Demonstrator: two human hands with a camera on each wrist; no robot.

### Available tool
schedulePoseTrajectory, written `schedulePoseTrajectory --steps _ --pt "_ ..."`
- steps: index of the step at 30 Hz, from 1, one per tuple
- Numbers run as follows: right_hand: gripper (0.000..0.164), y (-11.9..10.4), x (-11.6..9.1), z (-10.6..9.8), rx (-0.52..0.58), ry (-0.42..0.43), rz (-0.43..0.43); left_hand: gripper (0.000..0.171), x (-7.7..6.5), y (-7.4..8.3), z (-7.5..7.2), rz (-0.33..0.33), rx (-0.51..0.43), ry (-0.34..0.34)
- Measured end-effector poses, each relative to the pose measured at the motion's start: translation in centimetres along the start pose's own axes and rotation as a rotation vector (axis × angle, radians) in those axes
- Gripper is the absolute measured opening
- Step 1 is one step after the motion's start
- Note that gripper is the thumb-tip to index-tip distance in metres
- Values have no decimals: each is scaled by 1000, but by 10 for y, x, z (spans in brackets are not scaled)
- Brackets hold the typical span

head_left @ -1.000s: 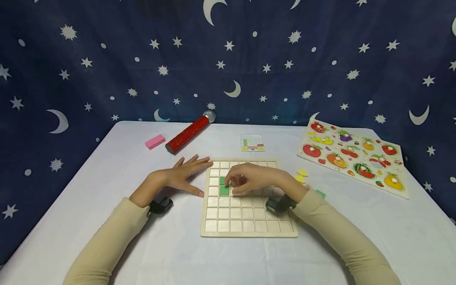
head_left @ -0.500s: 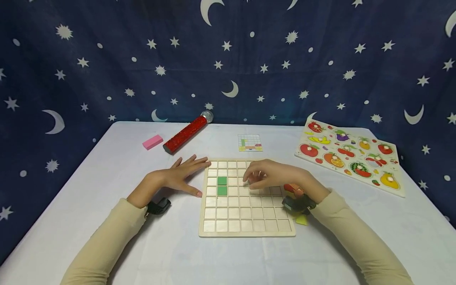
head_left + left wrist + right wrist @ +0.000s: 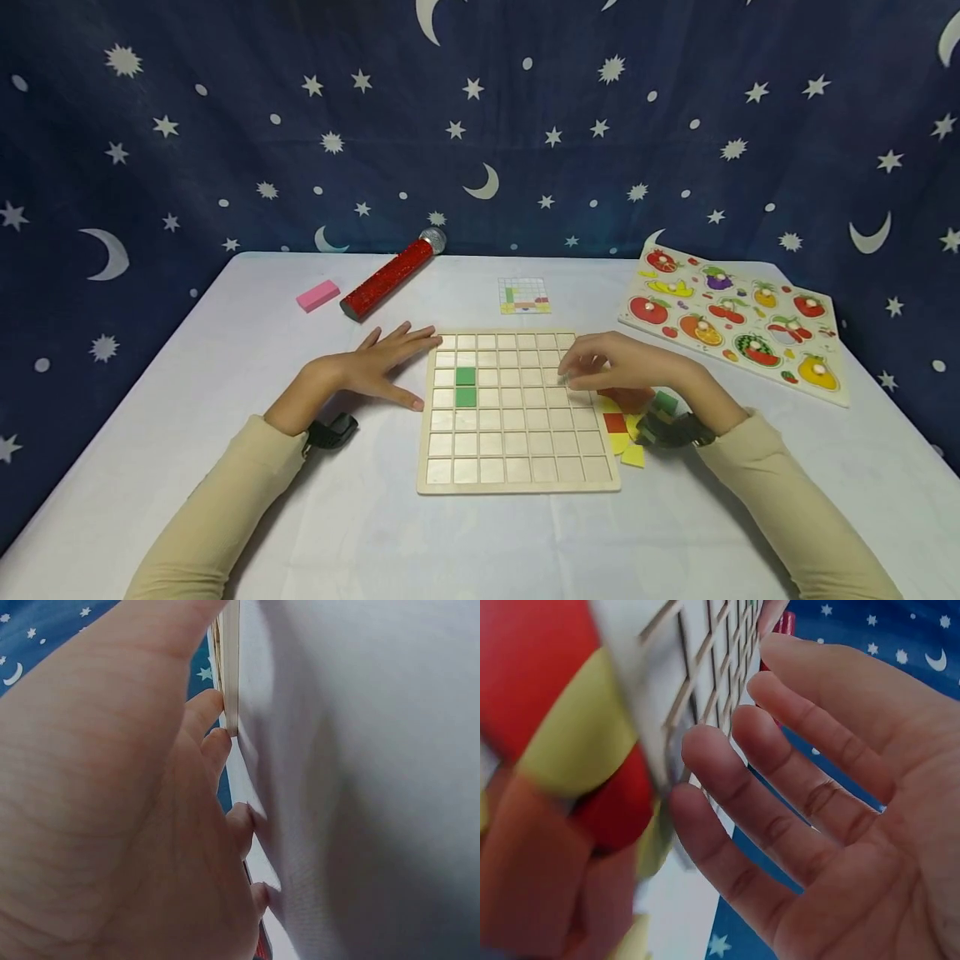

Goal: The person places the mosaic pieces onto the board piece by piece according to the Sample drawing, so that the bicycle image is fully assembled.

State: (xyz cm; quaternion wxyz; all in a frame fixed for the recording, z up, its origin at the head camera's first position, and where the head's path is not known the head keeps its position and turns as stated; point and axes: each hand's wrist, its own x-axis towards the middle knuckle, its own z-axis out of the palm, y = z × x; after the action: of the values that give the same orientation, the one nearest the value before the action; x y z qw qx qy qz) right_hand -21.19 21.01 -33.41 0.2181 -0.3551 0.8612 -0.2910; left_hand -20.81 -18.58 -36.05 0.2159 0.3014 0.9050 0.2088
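Note:
A pale wooden grid board [image 3: 517, 446] lies flat on the table, with two green square tiles [image 3: 466, 387] in adjoining cells near its upper left. My left hand [image 3: 371, 367] is spread beside the board, its fingertips and thumb at the left edge; in the left wrist view the fingers touch the board's side. Over the board's right edge hovers my right hand [image 3: 630, 365], fingers loosely bent and nothing between them. Under and beside it lie loose red, yellow, orange and green pieces, among them a red square tile [image 3: 614, 423] and a yellow piece [image 3: 633, 456], partly hidden by the wrist.
Behind the board lies a small pattern card [image 3: 524, 297]. A red glittery microphone [image 3: 387, 278] and a pink block [image 3: 318, 296] are at the back left. A fruit knob puzzle [image 3: 738, 321] occupies the back right. A starry navy cloth [image 3: 480, 125] hangs behind the table.
My right hand has moved right, from over the green tiles to the board's right edge, uncovering both tiles. The left hand has stayed at the left edge.

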Motion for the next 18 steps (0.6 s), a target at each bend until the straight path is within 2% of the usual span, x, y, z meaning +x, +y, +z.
schedulePoseTrajectory --steps 14,18 --pt "22 21 -34 -13 55 64 100 102 -1 2 -2 -2 -4 1" --pt "17 30 -43 -17 55 72 85 102 0 2 -2 1 -8 0"
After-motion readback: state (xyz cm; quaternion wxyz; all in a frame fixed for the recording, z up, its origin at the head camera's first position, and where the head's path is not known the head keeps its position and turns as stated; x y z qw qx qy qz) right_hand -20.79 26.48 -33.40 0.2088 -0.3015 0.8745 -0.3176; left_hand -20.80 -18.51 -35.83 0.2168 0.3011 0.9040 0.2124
